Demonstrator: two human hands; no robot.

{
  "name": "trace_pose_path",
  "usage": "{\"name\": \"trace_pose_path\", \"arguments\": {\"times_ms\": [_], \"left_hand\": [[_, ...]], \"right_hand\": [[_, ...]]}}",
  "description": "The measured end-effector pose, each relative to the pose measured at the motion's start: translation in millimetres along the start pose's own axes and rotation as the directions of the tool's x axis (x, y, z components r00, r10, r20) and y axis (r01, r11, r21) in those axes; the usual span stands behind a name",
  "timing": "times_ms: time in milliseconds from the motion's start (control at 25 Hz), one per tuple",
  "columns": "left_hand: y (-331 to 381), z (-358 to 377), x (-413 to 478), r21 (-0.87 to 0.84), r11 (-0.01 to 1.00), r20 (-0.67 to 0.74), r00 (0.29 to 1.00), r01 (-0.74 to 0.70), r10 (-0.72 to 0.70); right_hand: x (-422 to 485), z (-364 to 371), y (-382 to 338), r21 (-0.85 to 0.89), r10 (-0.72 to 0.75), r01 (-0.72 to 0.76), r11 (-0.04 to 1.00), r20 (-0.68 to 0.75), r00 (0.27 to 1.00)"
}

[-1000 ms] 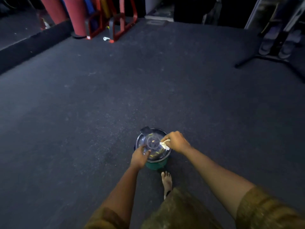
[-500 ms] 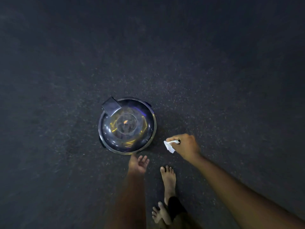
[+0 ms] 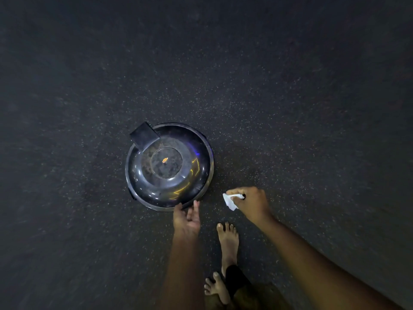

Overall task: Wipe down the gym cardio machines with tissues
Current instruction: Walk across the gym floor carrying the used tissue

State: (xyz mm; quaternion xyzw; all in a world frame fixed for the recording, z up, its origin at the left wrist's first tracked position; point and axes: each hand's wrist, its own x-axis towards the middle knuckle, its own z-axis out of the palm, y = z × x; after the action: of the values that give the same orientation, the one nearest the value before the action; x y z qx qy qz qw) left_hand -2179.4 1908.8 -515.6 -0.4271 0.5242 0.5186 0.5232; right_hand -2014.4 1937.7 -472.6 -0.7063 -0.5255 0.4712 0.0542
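Head view, straight down onto a dark speckled floor point(image 3: 290, 86). Round bin point(image 3: 169, 175) standing on it, shiny domed top catching yellow and blue glints, square tab point(image 3: 144, 135) sticking out at the far-left rim. Tiny orange spot point(image 3: 165, 160) dead centre of the top, way too small to read as a label or anything. Left hand point(image 3: 186, 217) relaxed, fingers loose, fingertips point(image 3: 196, 203) touching the bin's near rim. Right hand point(image 3: 252, 202) just right of the bin and clear of it, curled up and pinching a small white tissue point(image 3: 230, 201), loose end pointing toward the bin. Two bare feet point(image 3: 228, 238) on the floor just behind the hands, one ahead of the other.
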Motion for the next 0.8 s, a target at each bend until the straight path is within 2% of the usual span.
{"name": "trace_pose_path", "arguments": {"times_ms": [200, 360, 480, 600, 720, 800], "left_hand": [[-0.4, -3.2, -48.2, 0.037, 0.993, 0.060, 0.992, -0.114, 0.112], [40.6, 7.1, -93.3, 0.000, 0.966, 0.187, 0.949, -0.257, 0.252], [78.1, 37.6, -122.5, 0.002, 0.946, 0.224, 0.922, -0.324, 0.315], [96.6, 57.6, -139.9, -0.022, 0.945, 0.244, 0.915, -0.326, 0.322], [99.9, 65.6, -146.0, -0.025, 0.952, 0.239, 0.923, -0.304, 0.301], [96.9, 63.3, -141.6, -0.025, 0.955, 0.214, 0.932, -0.294, 0.292]], "right_hand": [[-2.6, -8.6, -17.0, 0.090, 0.053, -0.051, 0.995, -0.017, 0.998], [-14.3, -18.1, -44.4, 0.161, 0.115, -0.115, 0.980, 0.014, 0.993], [-13.8, -21.0, -76.8, 0.202, 0.148, -0.152, 0.968, 0.035, 0.988], [1.5, -11.3, -108.2, 0.239, 0.155, -0.174, 0.955, 0.096, 0.983], [13.3, 0.9, -128.3, 0.262, 0.121, -0.196, 0.945, 0.278, 0.953], [15.1, 2.2, -130.6, 0.196, 0.084, -0.140, 0.971, 0.271, 0.959]]}}
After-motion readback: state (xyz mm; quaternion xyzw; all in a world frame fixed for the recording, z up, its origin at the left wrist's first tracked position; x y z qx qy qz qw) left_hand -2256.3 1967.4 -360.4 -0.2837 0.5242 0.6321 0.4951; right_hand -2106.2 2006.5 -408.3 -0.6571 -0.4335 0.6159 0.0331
